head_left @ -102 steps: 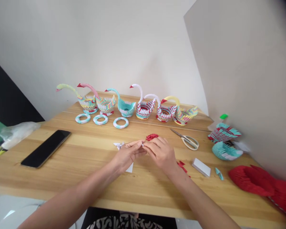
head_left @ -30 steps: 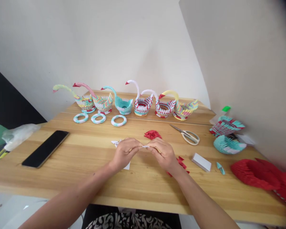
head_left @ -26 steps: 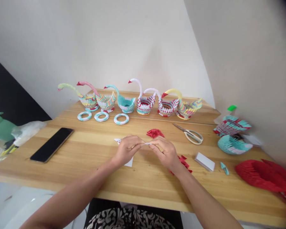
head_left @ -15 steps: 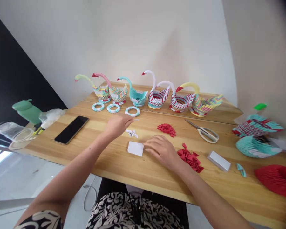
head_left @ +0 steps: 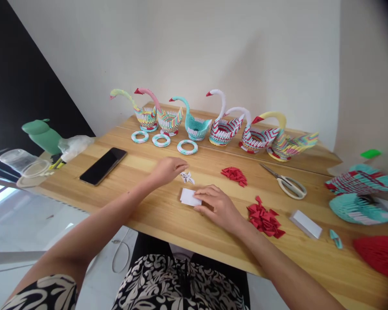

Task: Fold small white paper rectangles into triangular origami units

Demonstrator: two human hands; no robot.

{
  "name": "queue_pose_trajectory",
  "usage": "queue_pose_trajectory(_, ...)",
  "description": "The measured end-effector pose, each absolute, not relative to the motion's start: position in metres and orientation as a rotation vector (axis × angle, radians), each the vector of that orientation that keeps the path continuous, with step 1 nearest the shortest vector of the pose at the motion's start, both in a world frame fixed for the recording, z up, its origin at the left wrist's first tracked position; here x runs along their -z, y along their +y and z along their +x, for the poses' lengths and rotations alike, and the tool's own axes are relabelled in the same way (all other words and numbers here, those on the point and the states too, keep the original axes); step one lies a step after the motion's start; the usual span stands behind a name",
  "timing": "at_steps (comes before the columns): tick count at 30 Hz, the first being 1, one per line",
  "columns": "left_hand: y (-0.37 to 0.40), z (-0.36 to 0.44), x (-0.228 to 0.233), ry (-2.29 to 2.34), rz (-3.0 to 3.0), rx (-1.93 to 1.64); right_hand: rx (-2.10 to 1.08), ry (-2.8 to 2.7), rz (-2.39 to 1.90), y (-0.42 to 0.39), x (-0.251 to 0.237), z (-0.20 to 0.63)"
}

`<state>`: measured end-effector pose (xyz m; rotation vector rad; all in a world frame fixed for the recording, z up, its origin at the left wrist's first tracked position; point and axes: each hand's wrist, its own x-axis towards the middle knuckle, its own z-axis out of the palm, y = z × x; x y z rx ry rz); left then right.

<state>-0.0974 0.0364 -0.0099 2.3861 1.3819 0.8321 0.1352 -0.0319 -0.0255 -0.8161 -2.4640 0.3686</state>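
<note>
On the wooden table (head_left: 161, 211), white paper rectangles (head_left: 189, 196) are overlapping; the half-spread right hand (head_left: 217, 207) is touching them; at their eleven o'clock, the left hand (head_left: 168, 170) is pinching, contents unclear.

Bench (head_left: 168, 215): lt. wood tone w/ streaky grain. Paper stack (head_left: 188, 197): plain wht. Star-like folded pcs (head_left: 187, 177): wht w/ greyish shading. Triangle piles (head_left: 265, 218): solid red. Swan necks (head_left: 224, 104), from left: yel-green, pink, turq., wht, wht, yel. 4th & 5th bodies (head_left: 224, 134): red/wht zigzag. Rings (head_left: 187, 152): turq. & wht. Scissor handles (head_left: 301, 195): cream. Phone (head_left: 103, 166): blk. Shirt (head_left: 158, 275): blk w/ cream swirls.
</note>
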Motion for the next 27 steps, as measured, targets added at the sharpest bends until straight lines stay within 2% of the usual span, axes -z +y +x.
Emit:
queue_pose_trajectory(6,0.038,-0.065,-0.009,1.087,2.258,-0.888,-0.440,-2.372,-0.825,-0.030,0.031,0.134)
queue_pose_trajectory(11,0.032,-0.041,-0.008,0.951,2.140,-0.880,-0.402,-2.278,-0.826,-0.027,0.032,0.136)
queue_pose_trajectory(18,0.017,-0.042,-0.007,0.790,1.932,-0.854,-0.405,-1.928,-1.177,-0.017,0.027,0.157)
queue_pose_trajectory(27,0.014,-0.031,0.000,1.079,1.626,-0.848,-0.398,-1.894,-1.156,-0.016,0.019,0.177)
